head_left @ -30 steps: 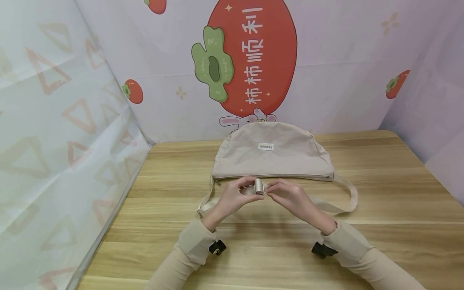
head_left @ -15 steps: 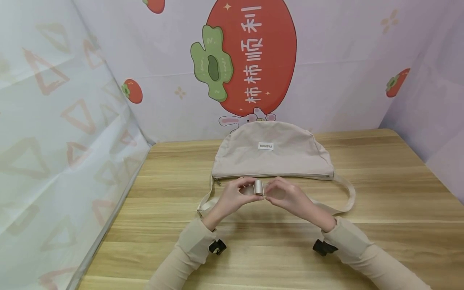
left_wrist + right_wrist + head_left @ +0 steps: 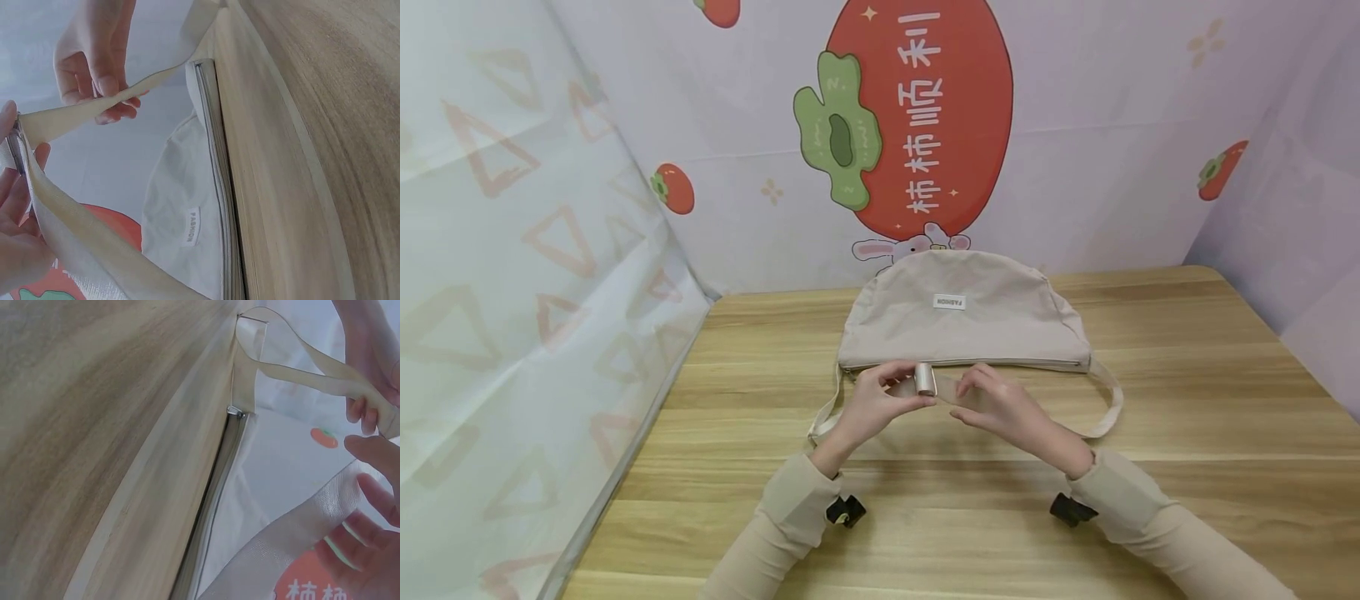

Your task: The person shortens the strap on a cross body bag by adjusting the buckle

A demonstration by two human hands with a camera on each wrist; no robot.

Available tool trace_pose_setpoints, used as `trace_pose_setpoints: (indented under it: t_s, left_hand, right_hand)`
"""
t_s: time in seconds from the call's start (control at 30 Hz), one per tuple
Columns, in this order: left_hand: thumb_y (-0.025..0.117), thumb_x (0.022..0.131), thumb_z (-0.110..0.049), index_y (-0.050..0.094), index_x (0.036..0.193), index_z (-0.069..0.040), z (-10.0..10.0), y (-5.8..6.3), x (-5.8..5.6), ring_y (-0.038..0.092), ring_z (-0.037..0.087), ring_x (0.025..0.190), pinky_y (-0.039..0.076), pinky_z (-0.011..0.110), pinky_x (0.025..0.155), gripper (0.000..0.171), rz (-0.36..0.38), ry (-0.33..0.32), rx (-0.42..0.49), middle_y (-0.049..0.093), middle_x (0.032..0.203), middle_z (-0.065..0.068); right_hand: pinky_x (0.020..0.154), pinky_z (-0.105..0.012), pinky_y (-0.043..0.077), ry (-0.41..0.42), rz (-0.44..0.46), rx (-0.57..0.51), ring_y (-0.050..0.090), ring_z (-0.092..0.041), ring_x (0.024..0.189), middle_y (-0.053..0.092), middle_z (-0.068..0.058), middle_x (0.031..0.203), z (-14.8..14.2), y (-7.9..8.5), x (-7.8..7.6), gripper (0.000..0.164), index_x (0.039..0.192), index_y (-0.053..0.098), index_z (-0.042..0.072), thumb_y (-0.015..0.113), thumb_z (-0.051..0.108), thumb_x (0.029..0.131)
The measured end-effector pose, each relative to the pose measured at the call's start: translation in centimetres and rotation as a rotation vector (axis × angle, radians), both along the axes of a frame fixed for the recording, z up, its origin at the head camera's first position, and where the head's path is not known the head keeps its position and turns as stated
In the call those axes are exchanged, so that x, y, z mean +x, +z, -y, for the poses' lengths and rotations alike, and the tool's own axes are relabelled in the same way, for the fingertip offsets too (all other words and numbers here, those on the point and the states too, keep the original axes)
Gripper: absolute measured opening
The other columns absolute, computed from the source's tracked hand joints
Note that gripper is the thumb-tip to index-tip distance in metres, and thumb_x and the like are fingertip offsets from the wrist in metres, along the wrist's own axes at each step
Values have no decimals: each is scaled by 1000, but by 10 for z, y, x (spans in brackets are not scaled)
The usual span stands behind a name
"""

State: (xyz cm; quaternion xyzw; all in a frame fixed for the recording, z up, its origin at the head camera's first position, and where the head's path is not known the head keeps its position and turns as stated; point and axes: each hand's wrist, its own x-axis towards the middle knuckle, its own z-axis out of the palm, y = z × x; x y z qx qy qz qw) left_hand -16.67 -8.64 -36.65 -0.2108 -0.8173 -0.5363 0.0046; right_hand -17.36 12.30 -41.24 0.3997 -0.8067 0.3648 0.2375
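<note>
A beige shoulder bag (image 3: 962,329) lies on the table, its zipper edge toward me and its strap (image 3: 1111,412) looping out at both ends. My left hand (image 3: 874,404) pinches the strap at the metal slider buckle (image 3: 925,379), where the webbing folds over. To its right, my right hand (image 3: 1011,408) holds the strap between thumb and fingers. A short stretch of webbing runs between the two hands. In the left wrist view, the right thumb (image 3: 107,84) lies on the strap with fingers behind it. The right wrist view shows the zipper pull (image 3: 235,411) at the bag's corner.
The wooden table (image 3: 737,500) spreads out around the bag. Behind it hangs a cloth backdrop (image 3: 1097,200) with a large printed persimmon, and a pale patterned sheet (image 3: 572,333) borders the left. Black wrist cameras (image 3: 846,510) sit at both cuffs.
The left hand and buckle have shifted slightly left and up. The right hand has moved off the buckle, so webbing shows between the hands. The strap's right loop has drawn in.
</note>
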Motion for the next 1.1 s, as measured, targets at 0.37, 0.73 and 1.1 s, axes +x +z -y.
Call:
trace_pose_setpoints:
  t_s: [0.37,0.73,1.1]
  left_hand:
    - [76,68,-16,63,105,-5,3,-13,-7,54,13,83,44,28,73,40,-20,-6,31,64,98,7]
    - [75,70,-17,63,106,-8,0,-18,-10,53,15,81,43,25,70,39,44,-17,9,64,99,6]
    - [75,70,-19,64,106,-12,-6,-21,-11,51,10,77,42,25,70,39,75,-50,-27,65,97,0]
  right_hand:
    - [64,-27,51,-42,-28,8,59,-16,75,58,-4,81,3,6,3,26,80,54,5,70,-6,63]
    - [69,-18,48,-40,-35,-126,60,-21,76,61,-12,86,5,10,8,26,74,60,4,72,-14,60]
    - [74,-19,47,29,3,-168,60,-24,79,62,-11,87,10,13,9,27,78,60,4,69,-16,62]
